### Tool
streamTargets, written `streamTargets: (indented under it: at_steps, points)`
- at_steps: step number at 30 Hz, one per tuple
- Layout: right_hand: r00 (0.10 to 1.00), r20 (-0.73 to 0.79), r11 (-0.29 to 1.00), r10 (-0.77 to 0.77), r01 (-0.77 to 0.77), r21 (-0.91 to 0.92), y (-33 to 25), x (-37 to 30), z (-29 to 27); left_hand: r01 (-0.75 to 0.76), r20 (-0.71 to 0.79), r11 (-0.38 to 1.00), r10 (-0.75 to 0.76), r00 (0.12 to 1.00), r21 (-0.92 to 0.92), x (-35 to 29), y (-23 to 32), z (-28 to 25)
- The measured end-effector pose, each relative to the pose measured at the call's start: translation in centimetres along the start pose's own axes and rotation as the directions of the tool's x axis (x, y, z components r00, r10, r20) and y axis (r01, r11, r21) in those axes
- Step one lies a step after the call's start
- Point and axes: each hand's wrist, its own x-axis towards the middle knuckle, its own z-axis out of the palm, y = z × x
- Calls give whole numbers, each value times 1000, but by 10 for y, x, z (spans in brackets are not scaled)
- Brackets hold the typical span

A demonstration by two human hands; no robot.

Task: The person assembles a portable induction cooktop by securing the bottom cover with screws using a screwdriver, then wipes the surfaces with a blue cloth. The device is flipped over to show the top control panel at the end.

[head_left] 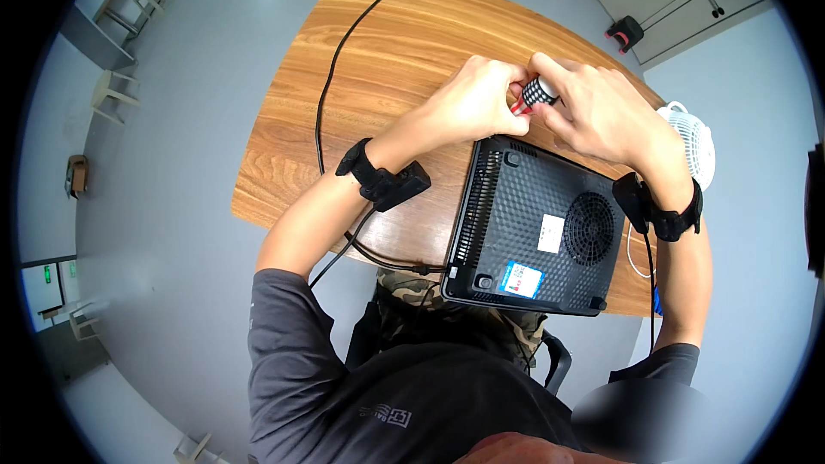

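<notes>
Both hands (601,112) grip a red-and-checkered cylinder (539,93) near a black appliance (528,198) bearing two labels (550,233), print illegible.

Pale lettering (385,414) marks the grey shirt (464,387); the black appliance (524,198) bears a white label (551,233) and blue-edged sticker (522,279), both illegible.

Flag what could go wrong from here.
1. The small red-and-checkered item, held between the left hand and right hand, could slip and drop.
2. The thin wrist lead passes the black power cord; they might snag.
3. The black appliance sits at the near edge of the table; a bump could shift it off.
</notes>
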Motion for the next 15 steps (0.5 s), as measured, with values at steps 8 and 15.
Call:
streamTargets:
  at_steps: [8,15]
  points:
    - [993,41,958,110,-95,-269,3,10,6,-122,-97,982,109,989,-143,0,-12,10]
    - [997,-80,994,4,-13,-111,-8,-8,1,-31,-5,1000,31,1000,7,0,1,2]
